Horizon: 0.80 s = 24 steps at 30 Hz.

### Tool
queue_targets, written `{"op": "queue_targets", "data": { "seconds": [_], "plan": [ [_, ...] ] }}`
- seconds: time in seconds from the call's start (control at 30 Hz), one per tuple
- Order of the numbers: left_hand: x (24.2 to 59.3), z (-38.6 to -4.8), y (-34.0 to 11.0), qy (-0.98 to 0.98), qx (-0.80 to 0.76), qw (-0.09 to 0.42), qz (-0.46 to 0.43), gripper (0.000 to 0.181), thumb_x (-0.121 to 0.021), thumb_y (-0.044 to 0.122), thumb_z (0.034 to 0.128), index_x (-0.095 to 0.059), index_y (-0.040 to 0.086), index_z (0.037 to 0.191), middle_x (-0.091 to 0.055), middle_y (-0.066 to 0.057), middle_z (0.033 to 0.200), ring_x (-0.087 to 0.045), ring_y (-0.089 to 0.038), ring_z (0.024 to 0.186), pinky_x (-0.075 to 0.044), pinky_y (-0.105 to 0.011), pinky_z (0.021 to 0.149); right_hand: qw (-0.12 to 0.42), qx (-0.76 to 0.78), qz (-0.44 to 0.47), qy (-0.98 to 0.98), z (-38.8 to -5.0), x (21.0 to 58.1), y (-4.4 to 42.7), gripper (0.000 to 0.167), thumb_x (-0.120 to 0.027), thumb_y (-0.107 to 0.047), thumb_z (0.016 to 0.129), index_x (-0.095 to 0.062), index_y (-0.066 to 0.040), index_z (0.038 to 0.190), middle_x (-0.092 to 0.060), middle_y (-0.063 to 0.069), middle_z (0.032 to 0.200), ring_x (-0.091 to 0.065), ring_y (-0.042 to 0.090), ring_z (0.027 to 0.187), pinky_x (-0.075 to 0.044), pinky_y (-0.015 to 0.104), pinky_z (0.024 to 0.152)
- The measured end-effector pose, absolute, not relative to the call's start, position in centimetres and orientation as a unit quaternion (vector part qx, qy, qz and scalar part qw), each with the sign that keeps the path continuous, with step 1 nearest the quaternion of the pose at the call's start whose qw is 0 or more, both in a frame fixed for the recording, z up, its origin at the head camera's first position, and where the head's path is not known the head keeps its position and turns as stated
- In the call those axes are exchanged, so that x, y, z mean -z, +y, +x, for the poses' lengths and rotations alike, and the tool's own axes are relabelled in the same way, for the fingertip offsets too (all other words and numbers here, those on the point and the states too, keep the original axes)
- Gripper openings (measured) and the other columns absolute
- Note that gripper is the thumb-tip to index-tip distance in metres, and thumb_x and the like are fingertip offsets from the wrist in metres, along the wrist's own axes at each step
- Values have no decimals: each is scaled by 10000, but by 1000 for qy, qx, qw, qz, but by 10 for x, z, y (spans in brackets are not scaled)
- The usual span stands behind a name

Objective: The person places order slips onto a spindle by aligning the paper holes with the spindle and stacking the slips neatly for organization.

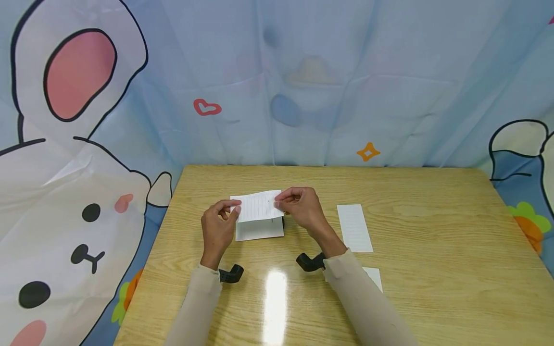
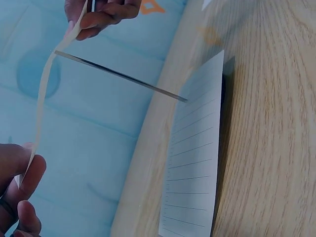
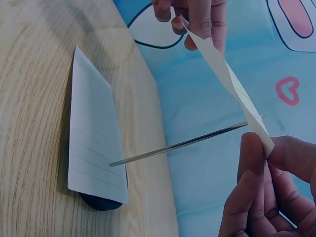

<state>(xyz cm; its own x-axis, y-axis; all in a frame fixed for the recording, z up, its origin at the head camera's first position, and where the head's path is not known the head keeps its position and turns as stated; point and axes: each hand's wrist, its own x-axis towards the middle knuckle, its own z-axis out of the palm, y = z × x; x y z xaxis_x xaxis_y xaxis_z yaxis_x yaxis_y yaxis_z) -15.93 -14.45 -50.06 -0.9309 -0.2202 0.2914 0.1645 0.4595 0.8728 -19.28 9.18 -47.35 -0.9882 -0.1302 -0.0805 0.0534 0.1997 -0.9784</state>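
Observation:
A lined paper slip (image 1: 256, 206) is held up by both hands above the table. My left hand (image 1: 217, 231) pinches its left end between thumb and fingers. At the other end, the thumb and fingers of my right hand (image 1: 304, 207) pinch it near the corner. A thin metal spike (image 3: 180, 144) rises to this slip and its tip pokes through close to the right hand. Lower down, another lined sheet (image 2: 193, 158) is stuck on the same spike. Under that sheet shows part of a dark base (image 3: 101, 202), mostly hidden.
To the right on the wooden table (image 1: 441, 269) lies a lined paper slip (image 1: 355, 228). Nearer, another white slip (image 1: 374, 277) is partly covered by the right sleeve (image 1: 363, 293). A light blue printed curtain (image 1: 303, 134) hangs along the table's far edge.

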Motion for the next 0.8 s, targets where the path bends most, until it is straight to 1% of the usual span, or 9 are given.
{"op": "queue_targets", "data": {
  "seconds": [0.07, 0.13, 0.3, 0.33, 0.47, 0.53, 0.6, 0.7, 0.8],
  "plan": [
    [502, -159, -144, -836, 516, 184, 19, 122, -784, 83, 946, -843, 121, 1047, -696, -108, 861, -522, -182, 741, -404, -317, 730, 73, 625, -22, 777, -192, 475, 92, 69, -820, -90, 928, -802, -40, 971, -760, 68, 893, -708, 379, 853, -575, 287, 675],
    [504, -159, -144, -837, 516, 180, 24, 118, -786, 84, 944, -844, 121, 1040, -694, -101, 860, -523, -184, 737, -405, -314, 721, 73, 619, -18, 782, -191, 477, 92, 52, -819, -81, 926, -802, -45, 960, -758, 71, 887, -703, 397, 857, -572, 294, 671],
    [509, -160, -144, -837, 518, 171, 34, 104, -794, 82, 937, -844, 113, 1023, -683, -93, 852, -521, -189, 720, -402, -290, 686, 75, 616, -9, 784, -191, 484, 92, 72, -823, -72, 919, -800, -25, 968, -755, 89, 892, -702, 323, 809, -603, 372, 715],
    [510, -160, -144, -837, 519, 169, 34, 100, -792, 84, 940, -843, 112, 1022, -680, -93, 852, -519, -189, 719, -399, -285, 680, 75, 618, -8, 783, -192, 485, 92, 75, -824, -72, 918, -800, -23, 968, -753, 89, 891, -704, 332, 815, -609, 396, 728],
    [516, -160, -145, -839, 517, 168, 36, 103, -791, 76, 940, -844, 105, 1023, -678, -100, 846, -509, -187, 706, -387, -276, 655, 76, 616, -3, 784, -193, 491, 91, 79, -829, -77, 915, -800, -25, 966, -746, 79, 876, -691, 280, 774, -607, 410, 726],
    [518, -160, -144, -839, 517, 166, 37, 104, -792, 75, 938, -844, 105, 1023, -673, -99, 843, -507, -186, 707, -384, -273, 651, 76, 609, 0, 789, -192, 493, 91, 71, -831, -77, 913, -802, -33, 959, -746, 71, 867, -677, 236, 749, -596, 384, 703],
    [519, -160, -144, -840, 516, 163, 40, 110, -794, 69, 934, -846, 105, 1024, -670, -101, 838, -506, -186, 710, -383, -274, 653, 74, 604, 3, 794, -192, 495, 91, 68, -834, -74, 907, -802, -37, 953, -748, 71, 861, -659, 184, 728, -572, 329, 669],
    [521, -160, -144, -843, 512, 158, 45, 105, -792, 74, 934, -847, 106, 1017, -666, -95, 837, -511, -181, 719, -386, -273, 659, 73, 596, 7, 799, -192, 498, 89, 49, -838, -68, 900, -802, -53, 929, -749, 70, 855, -659, 186, 731, -530, 261, 625],
    [524, -159, -145, -846, 510, 152, 49, 96, -792, 81, 932, -850, 111, 1003, -672, -93, 836, -518, -178, 724, -391, -272, 660, 72, 589, 9, 805, -192, 502, 88, 44, -842, -65, 894, -803, -80, 905, -748, 70, 854, -645, 177, 732, -508, 248, 615]
  ]
}}
